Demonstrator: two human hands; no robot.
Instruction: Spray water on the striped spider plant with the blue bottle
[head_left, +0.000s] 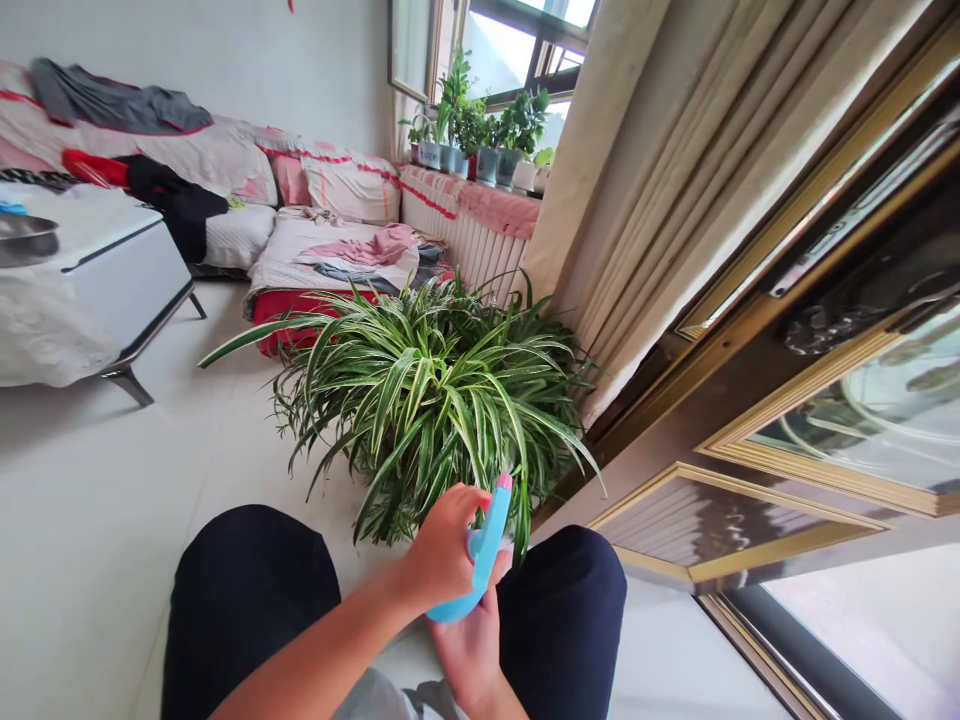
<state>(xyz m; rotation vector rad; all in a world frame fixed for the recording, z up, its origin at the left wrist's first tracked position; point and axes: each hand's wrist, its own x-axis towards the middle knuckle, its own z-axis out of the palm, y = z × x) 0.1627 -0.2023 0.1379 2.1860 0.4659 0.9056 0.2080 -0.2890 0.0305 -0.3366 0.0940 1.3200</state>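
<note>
Head view: on the tiled floor [97,530] we face a large spider plant [427,420]. Just before its leaves, our left hand [442,545] wraps around a blue spray bottle [484,545], and our right hand [465,655] cups the bottle's lower end.

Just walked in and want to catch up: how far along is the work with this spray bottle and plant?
Done: nothing clearly, as no wetness shows on the spider plant's leaves. In hand: the left hand and right hand hold the spray bottle just in front of it. Left: the plant's mass of leaves lies beyond the hands, and the distant potted plants stand well away from them.
</note>
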